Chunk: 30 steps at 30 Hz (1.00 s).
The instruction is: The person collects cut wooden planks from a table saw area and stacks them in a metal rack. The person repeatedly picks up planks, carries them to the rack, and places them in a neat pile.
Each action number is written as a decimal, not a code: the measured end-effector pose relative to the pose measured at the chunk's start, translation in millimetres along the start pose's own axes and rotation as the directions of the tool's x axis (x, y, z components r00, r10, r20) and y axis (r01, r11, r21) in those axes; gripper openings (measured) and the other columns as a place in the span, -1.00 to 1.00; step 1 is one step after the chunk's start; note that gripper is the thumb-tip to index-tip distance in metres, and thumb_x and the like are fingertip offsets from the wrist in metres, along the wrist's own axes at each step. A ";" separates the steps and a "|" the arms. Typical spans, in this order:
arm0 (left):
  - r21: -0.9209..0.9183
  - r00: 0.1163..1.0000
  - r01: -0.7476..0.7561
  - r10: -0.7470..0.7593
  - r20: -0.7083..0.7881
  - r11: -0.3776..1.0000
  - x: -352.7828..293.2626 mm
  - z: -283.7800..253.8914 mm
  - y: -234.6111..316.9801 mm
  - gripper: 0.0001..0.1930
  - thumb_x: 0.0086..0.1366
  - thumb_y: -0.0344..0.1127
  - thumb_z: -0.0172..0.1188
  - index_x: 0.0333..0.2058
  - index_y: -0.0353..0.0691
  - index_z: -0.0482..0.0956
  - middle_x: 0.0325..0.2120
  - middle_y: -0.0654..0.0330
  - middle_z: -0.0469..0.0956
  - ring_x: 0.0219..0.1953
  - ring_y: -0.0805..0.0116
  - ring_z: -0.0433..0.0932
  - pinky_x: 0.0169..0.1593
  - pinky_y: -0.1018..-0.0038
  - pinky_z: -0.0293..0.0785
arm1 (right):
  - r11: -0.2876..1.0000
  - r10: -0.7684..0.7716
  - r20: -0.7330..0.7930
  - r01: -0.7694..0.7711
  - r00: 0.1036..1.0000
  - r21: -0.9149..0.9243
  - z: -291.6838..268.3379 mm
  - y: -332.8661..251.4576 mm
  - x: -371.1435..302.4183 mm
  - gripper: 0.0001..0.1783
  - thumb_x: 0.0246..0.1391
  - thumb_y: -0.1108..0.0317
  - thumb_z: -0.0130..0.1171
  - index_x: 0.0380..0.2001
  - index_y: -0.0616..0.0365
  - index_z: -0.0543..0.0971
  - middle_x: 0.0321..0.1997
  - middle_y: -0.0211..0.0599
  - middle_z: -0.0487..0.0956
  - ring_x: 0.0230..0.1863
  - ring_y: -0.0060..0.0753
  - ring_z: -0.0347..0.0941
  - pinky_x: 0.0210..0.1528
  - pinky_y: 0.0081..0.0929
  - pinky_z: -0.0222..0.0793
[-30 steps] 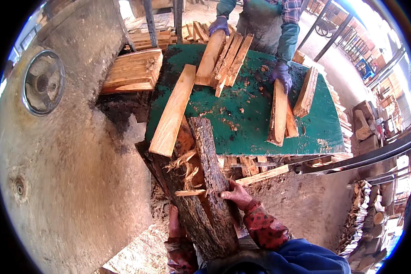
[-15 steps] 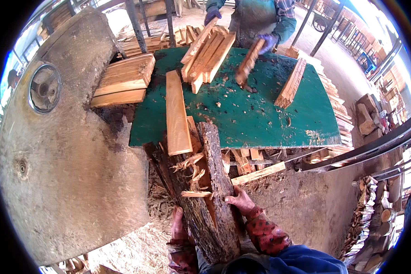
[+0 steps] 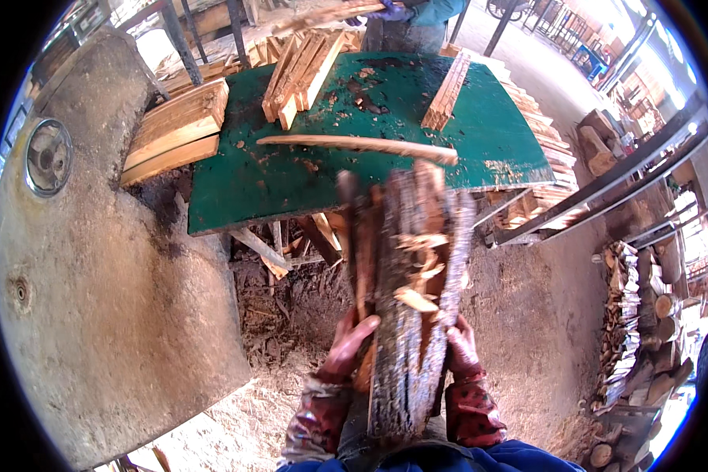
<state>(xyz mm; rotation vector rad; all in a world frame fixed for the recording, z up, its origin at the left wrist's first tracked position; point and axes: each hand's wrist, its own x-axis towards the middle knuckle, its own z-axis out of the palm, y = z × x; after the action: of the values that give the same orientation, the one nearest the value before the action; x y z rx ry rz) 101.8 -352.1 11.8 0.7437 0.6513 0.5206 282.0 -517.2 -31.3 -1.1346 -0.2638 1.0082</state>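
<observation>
Between my two hands I hold a bundle of bark-covered split logs (image 3: 397, 338), its top end leaning toward the green table and slightly blurred. My left hand (image 3: 346, 344) grips the bundle's left side, thumb on the bark. On the opposite side my right hand (image 3: 463, 348) presses against the wood, its fingers partly hidden. Torn pale splinters (image 3: 421, 267) stick out of the middle. Just beyond the bundle's top, a narrow board (image 3: 354, 144) lies across the green table (image 3: 252, 189).
Across the table a person in purple gloves (image 3: 389, 11) handles a long piece of wood (image 3: 330, 14). Stacked boards (image 3: 291, 75) and a single wood strip (image 3: 447, 90) lie on the tabletop. At left stands a big tan machine panel (image 3: 126, 275); metal rails (image 3: 598, 189) cross at right.
The bundle has swung right and more upright between my hands. A board formerly leaning at its top is gone from there; a narrow board now lies across the table. The other person lifted wood away.
</observation>
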 end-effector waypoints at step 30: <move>0.501 0.688 0.344 -0.576 0.441 0.794 63.1 523.5 -374.5 -0.63 0.23 -0.15 0.19 -0.07 -0.24 0.45 -0.43 0.42 0.37 -0.42 0.57 0.29 -0.39 0.56 0.26 | 0.943 -0.164 -0.808 0.330 0.566 0.040 -493.1 -181.8 -236.9 -0.59 0.01 0.39 0.12 -0.03 0.26 0.45 -0.19 -0.30 0.56 -0.24 -0.47 0.47 -0.15 -0.47 0.42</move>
<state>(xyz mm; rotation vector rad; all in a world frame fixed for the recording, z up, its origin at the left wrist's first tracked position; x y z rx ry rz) 585.9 -780.8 1.6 1.0022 0.3385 -0.3397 561.8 -1021.2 -27.3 -1.2233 0.3961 0.1798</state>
